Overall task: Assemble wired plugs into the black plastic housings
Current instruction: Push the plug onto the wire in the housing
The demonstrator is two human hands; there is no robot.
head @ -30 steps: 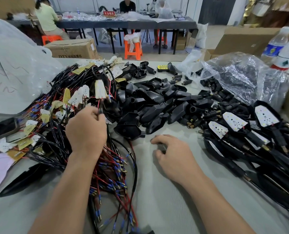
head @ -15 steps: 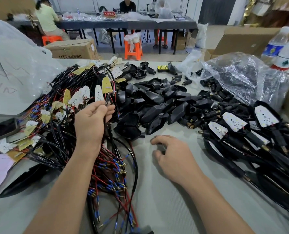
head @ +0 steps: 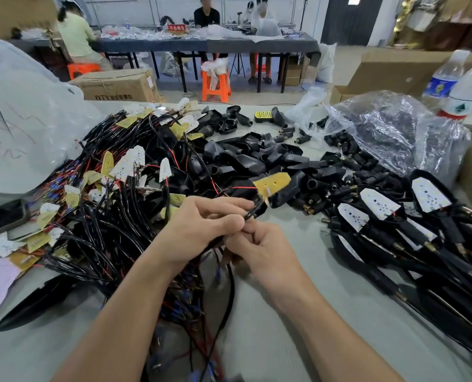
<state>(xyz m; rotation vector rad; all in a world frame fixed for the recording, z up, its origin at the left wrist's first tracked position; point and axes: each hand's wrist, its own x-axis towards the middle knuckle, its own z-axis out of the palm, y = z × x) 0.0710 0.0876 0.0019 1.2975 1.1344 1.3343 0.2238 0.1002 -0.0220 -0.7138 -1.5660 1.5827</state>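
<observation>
Nearest the camera, two bare forearms reach over the grey desk point(head: 270, 340) and meet in the middle. The left hand point(head: 199, 230) has its fingers curled and pinches a black wire point(head: 250, 215) between thumb and fingertips. The right hand point(head: 259, 252), just below and touching it, is curled round the same wire lower down. From the pinch the wire runs up and right to a yellow board point(head: 273, 182), held above the desk with a thin red lead joined to it (the board overlaps a black shell behind it, and whether they touch cannot be told).

Left of the hands lies a big tangle of wires point(head: 113, 221), black and red, with blue-tipped ends and many small white and yellow boards among them. Right of the hands, finished pieces point(head: 381, 210) lie side by side on the desk. Each is a black shell holding a white dotted board, with black cables trailing toward the near right.

Beyond the hands is a loose heap of black housings point(head: 251, 161), their hollow ends showing. Behind it to the right, a crumpled clear plastic bag point(head: 400, 133) lies open toward the heap, with small black plugs point(head: 342, 142) inside it and spilling from its mouth. Two water bottles point(head: 447, 78) stand behind the bag.

Farther off, on the floor, are a cardboard box point(head: 119, 85) and an orange stool point(head: 215, 84). Past them, people sit at a long dark table point(head: 257, 46).
</observation>
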